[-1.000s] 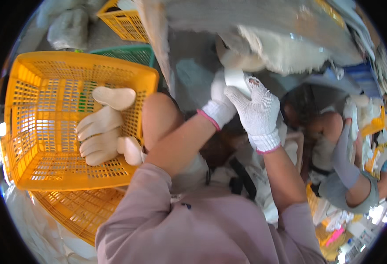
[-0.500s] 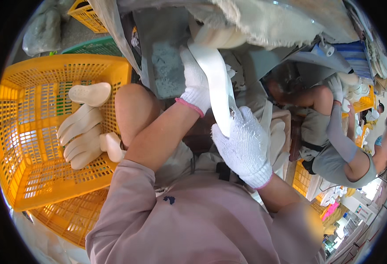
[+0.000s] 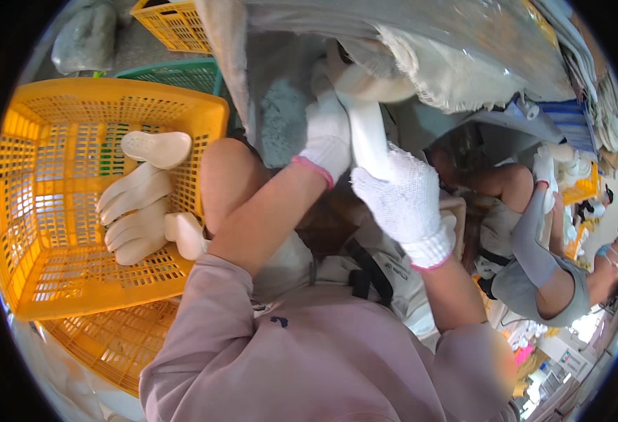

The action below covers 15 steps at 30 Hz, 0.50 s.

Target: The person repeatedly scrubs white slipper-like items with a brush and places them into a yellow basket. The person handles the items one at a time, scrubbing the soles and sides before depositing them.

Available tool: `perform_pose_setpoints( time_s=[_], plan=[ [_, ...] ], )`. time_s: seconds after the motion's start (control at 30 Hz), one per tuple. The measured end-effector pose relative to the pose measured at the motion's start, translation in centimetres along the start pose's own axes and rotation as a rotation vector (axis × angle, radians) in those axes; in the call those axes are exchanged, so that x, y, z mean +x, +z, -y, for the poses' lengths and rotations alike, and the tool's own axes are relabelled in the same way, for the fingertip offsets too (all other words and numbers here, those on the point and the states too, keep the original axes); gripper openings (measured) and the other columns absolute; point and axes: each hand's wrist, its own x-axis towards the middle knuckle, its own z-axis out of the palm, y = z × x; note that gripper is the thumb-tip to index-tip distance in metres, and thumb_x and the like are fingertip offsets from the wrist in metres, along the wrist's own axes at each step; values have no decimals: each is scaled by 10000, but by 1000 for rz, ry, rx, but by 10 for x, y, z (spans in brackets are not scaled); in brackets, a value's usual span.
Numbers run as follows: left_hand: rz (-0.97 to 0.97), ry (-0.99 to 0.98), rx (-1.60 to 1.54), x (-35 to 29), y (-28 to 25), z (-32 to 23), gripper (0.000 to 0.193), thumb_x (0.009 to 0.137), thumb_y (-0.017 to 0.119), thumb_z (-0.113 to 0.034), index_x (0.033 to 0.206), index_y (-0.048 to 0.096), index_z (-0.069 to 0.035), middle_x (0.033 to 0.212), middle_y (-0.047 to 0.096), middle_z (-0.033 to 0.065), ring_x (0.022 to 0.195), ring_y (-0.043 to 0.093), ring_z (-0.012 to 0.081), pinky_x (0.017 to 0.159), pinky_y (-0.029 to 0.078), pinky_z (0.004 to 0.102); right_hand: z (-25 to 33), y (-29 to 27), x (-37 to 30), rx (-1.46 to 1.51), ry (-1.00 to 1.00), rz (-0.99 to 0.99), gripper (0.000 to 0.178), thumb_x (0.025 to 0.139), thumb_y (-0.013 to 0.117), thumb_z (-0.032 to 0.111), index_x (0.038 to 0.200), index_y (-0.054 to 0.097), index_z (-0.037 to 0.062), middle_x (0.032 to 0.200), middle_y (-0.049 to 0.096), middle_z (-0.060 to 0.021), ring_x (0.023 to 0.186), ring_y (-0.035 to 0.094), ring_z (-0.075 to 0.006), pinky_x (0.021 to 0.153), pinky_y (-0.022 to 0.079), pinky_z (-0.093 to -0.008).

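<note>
A long white shoe sole (image 3: 369, 137) is held between my two gloved hands, its far end up against a pale round wheel (image 3: 376, 83) that partly hides it. My left hand (image 3: 328, 132), in a white knit glove with a pink cuff, is closed along the sole's left side near the wheel; its fingertips are hidden. Lower down, my right hand (image 3: 400, 197) wears a matching glove and grips the near end of the sole, thumb to the left.
Left of my knee stands a yellow crate (image 3: 24, 204) with several off-white soles (image 3: 137, 228) in it. Another yellow crate (image 3: 105, 344) is underneath. Frayed cloth and plastic sheeting (image 3: 464, 70) hang over the wheel. A co-worker (image 3: 544, 271) sits at the right.
Both hands have pushed the sole farther forward, so less of its far end shows beside the wheel. My right hand has risen and moved right. The whole view has shifted slightly.
</note>
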Motion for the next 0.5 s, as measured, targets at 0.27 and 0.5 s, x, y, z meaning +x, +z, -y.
perform_pose_setpoints(
  time_s=[0.27,0.5],
  plan=[
    [85,-173,-726,-48,-38,-59,403,1083,586,-366,1305,666,-39,1218,727,107,1101,684,245,979,553,387,-12,9,-10,229,-31,-87,186,867,762,213,953,749,48,896,733,-184,805,704,-411,708,562,-498],
    [307,48,-1044,-92,-16,-38,534,1095,537,-497,1384,628,-58,1341,674,74,1266,598,236,1123,462,378,-48,33,-123,1232,567,-235,720,880,728,58,1538,459,-55,1270,683,-148,1082,698,-225,953,569,-348]
  ],
)
